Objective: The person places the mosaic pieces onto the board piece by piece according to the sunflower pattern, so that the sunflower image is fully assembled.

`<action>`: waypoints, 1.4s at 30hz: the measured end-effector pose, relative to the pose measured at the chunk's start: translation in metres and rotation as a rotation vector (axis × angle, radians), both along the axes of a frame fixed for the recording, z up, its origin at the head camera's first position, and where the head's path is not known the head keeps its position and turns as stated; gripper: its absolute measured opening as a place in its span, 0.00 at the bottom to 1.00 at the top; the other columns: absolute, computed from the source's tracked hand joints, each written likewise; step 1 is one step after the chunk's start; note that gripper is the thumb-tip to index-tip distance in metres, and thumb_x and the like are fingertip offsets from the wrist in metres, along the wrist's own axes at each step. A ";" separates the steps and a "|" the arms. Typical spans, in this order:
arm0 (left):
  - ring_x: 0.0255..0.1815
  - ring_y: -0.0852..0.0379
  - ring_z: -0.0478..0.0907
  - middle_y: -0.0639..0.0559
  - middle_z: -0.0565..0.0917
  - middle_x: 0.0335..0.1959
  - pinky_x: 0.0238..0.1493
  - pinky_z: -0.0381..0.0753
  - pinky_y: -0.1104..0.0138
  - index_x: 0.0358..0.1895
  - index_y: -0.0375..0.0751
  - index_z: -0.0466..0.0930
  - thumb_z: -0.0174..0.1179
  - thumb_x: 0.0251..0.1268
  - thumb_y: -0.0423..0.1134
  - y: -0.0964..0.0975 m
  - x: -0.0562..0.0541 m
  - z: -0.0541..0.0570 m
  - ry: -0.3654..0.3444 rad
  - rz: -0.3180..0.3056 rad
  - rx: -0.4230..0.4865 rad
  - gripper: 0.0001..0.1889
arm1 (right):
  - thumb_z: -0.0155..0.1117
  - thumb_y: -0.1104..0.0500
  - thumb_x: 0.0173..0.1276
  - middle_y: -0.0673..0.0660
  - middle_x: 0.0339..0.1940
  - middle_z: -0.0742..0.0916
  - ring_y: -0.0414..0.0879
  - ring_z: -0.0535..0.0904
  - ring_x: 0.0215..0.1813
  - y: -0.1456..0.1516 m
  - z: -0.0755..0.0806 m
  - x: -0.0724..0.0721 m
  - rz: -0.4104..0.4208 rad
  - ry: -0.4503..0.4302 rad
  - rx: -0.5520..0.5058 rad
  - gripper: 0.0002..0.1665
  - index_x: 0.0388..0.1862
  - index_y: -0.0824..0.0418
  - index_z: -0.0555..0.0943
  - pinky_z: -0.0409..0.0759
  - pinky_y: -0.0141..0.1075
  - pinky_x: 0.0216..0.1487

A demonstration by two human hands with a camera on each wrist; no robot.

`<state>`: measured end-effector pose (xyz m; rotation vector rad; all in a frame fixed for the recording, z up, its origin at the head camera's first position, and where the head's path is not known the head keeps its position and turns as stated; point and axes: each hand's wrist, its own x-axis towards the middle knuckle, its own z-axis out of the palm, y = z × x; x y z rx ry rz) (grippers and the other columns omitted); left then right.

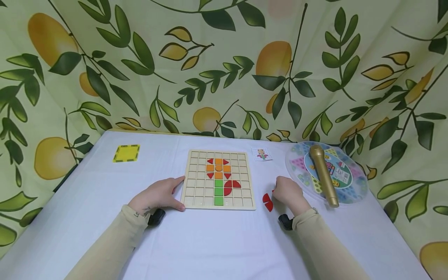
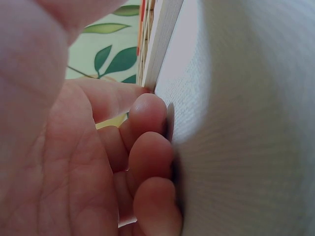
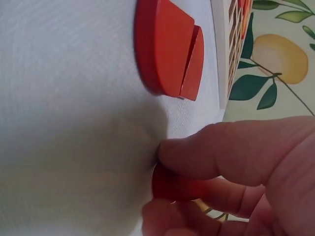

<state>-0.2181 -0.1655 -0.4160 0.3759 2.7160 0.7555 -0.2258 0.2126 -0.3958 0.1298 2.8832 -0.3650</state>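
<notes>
A wooden grid board [image 1: 200, 194] lies flat, with orange squares [image 1: 218, 161], red triangles [image 1: 210, 175], green squares [image 1: 218, 191] and red quarter-circle pieces [image 1: 236, 184] on it. At its left side, my left hand [image 1: 159, 195] touches the frame with forefinger and thumb. The other fingers [image 2: 150, 155] are bent against the cloth in the left wrist view. Right of the board, my right hand [image 1: 289, 194] pinches a red piece [image 3: 177, 186] between thumb and fingers, close over the cloth; the fingers hide much of it. Two loose red quarter-circle pieces [image 3: 170, 49] lie beside that hand.
Behind the board's right corner lies a small pattern card [image 1: 261, 154]. A round clear container [image 1: 293, 171] with a gold microphone [image 1: 323, 175] across it stands at the right. At the back left is a yellow square [image 1: 126, 153]. A printed curtain [image 1: 224, 42] hangs behind the table.
</notes>
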 end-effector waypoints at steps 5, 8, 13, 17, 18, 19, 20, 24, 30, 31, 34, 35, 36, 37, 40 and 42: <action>0.51 0.52 0.70 0.45 0.77 0.50 0.58 0.68 0.52 0.69 0.38 0.59 0.78 0.26 0.53 0.001 0.001 0.000 -0.008 0.006 -0.005 0.58 | 0.59 0.65 0.56 0.56 0.23 0.77 0.48 0.71 0.27 -0.004 0.001 -0.003 0.003 -0.006 -0.105 0.04 0.27 0.64 0.74 0.69 0.35 0.26; 0.55 0.51 0.70 0.44 0.76 0.55 0.59 0.68 0.52 0.69 0.39 0.59 0.78 0.27 0.53 0.001 0.001 0.000 -0.012 0.008 -0.006 0.58 | 0.59 0.65 0.57 0.57 0.23 0.77 0.47 0.72 0.24 -0.016 0.006 -0.007 0.014 0.012 -0.261 0.06 0.35 0.64 0.75 0.70 0.34 0.24; 0.59 0.48 0.69 0.42 0.74 0.58 0.61 0.66 0.51 0.69 0.39 0.59 0.78 0.27 0.53 0.001 0.002 0.002 -0.013 0.014 0.000 0.58 | 0.58 0.64 0.62 0.58 0.30 0.81 0.47 0.74 0.29 -0.054 0.018 -0.012 0.058 0.035 -0.496 0.12 0.46 0.61 0.80 0.75 0.35 0.30; 0.60 0.47 0.69 0.42 0.73 0.59 0.61 0.66 0.50 0.69 0.39 0.59 0.78 0.27 0.53 0.000 0.002 0.003 -0.015 0.017 0.003 0.58 | 0.65 0.62 0.59 0.54 0.28 0.82 0.47 0.72 0.34 -0.091 0.023 -0.015 0.067 0.079 -0.595 0.02 0.29 0.60 0.81 0.72 0.33 0.32; 0.60 0.48 0.69 0.42 0.74 0.59 0.61 0.66 0.50 0.69 0.39 0.59 0.78 0.27 0.53 0.000 0.002 0.002 -0.013 0.016 0.000 0.58 | 0.66 0.62 0.58 0.54 0.26 0.81 0.47 0.72 0.32 -0.101 0.022 -0.016 0.059 0.075 -0.624 0.05 0.25 0.60 0.79 0.72 0.33 0.29; 0.58 0.48 0.70 0.42 0.74 0.58 0.60 0.67 0.50 0.69 0.39 0.59 0.78 0.27 0.53 -0.001 0.002 0.002 -0.013 0.016 0.000 0.58 | 0.67 0.62 0.57 0.54 0.25 0.81 0.46 0.72 0.30 -0.110 0.021 -0.017 0.056 0.069 -0.651 0.07 0.23 0.60 0.78 0.71 0.33 0.27; 0.58 0.49 0.70 0.42 0.74 0.58 0.60 0.67 0.51 0.69 0.39 0.59 0.78 0.27 0.53 -0.001 0.002 0.002 -0.011 0.016 -0.003 0.58 | 0.67 0.62 0.56 0.54 0.23 0.80 0.46 0.73 0.27 -0.119 0.019 -0.019 0.051 0.055 -0.681 0.08 0.22 0.60 0.76 0.72 0.31 0.25; 0.60 0.48 0.69 0.43 0.74 0.59 0.61 0.66 0.52 0.70 0.40 0.59 0.77 0.28 0.53 -0.001 0.001 0.002 -0.005 0.008 -0.011 0.57 | 0.62 0.66 0.59 0.57 0.27 0.80 0.44 0.75 0.22 -0.147 0.012 -0.025 0.036 -0.035 -0.778 0.05 0.35 0.64 0.79 0.77 0.31 0.23; 0.58 0.50 0.70 0.45 0.76 0.56 0.61 0.67 0.53 0.70 0.40 0.59 0.77 0.29 0.54 0.000 0.000 0.001 0.004 -0.007 -0.020 0.57 | 0.58 0.66 0.60 0.56 0.31 0.82 0.44 0.71 0.25 -0.165 0.007 -0.031 0.113 -0.016 -0.642 0.09 0.36 0.61 0.84 0.71 0.31 0.25; 0.58 0.51 0.70 0.45 0.76 0.55 0.61 0.67 0.53 0.70 0.40 0.59 0.77 0.29 0.54 0.000 0.000 0.001 0.004 -0.008 -0.022 0.57 | 0.59 0.65 0.60 0.55 0.30 0.82 0.44 0.70 0.25 -0.166 0.006 -0.032 0.128 0.004 -0.612 0.06 0.32 0.61 0.83 0.69 0.32 0.25; 0.57 0.51 0.70 0.45 0.77 0.54 0.60 0.67 0.54 0.70 0.40 0.59 0.77 0.29 0.54 0.000 -0.001 0.001 0.004 -0.003 -0.030 0.57 | 0.61 0.65 0.58 0.53 0.25 0.80 0.44 0.71 0.25 -0.168 0.005 -0.034 0.137 0.031 -0.569 0.05 0.23 0.60 0.80 0.69 0.32 0.24; 0.57 0.51 0.70 0.45 0.77 0.54 0.60 0.67 0.53 0.70 0.40 0.59 0.77 0.29 0.54 0.000 -0.001 0.001 0.003 -0.003 -0.032 0.57 | 0.61 0.66 0.57 0.53 0.24 0.80 0.44 0.72 0.25 -0.168 0.005 -0.034 0.128 0.026 -0.573 0.06 0.21 0.61 0.79 0.70 0.32 0.23; 0.55 0.52 0.71 0.46 0.77 0.53 0.60 0.68 0.53 0.70 0.40 0.59 0.77 0.29 0.54 0.000 -0.001 0.001 0.001 -0.003 -0.034 0.57 | 0.61 0.67 0.56 0.53 0.22 0.79 0.44 0.73 0.24 -0.169 0.004 -0.034 0.116 0.019 -0.579 0.07 0.20 0.61 0.78 0.72 0.32 0.23; 0.55 0.52 0.71 0.46 0.77 0.52 0.60 0.68 0.53 0.70 0.40 0.59 0.77 0.29 0.54 0.000 -0.001 0.001 0.000 -0.002 -0.035 0.57 | 0.61 0.67 0.56 0.54 0.21 0.79 0.44 0.74 0.23 -0.169 0.004 -0.034 0.102 0.009 -0.590 0.08 0.19 0.62 0.77 0.74 0.32 0.23; 0.56 0.51 0.71 0.45 0.77 0.53 0.60 0.68 0.53 0.70 0.40 0.59 0.77 0.28 0.55 0.000 -0.001 0.001 0.000 -0.003 -0.035 0.57 | 0.60 0.69 0.56 0.55 0.19 0.80 0.45 0.77 0.20 -0.170 0.003 -0.033 0.068 -0.023 -0.622 0.08 0.18 0.63 0.75 0.78 0.33 0.23; 0.57 0.51 0.71 0.45 0.77 0.54 0.60 0.68 0.53 0.69 0.39 0.59 0.77 0.29 0.55 0.001 -0.001 0.001 0.003 -0.006 -0.036 0.57 | 0.60 0.69 0.56 0.56 0.18 0.81 0.45 0.78 0.20 -0.171 0.002 -0.032 0.055 -0.034 -0.632 0.09 0.18 0.64 0.75 0.79 0.33 0.23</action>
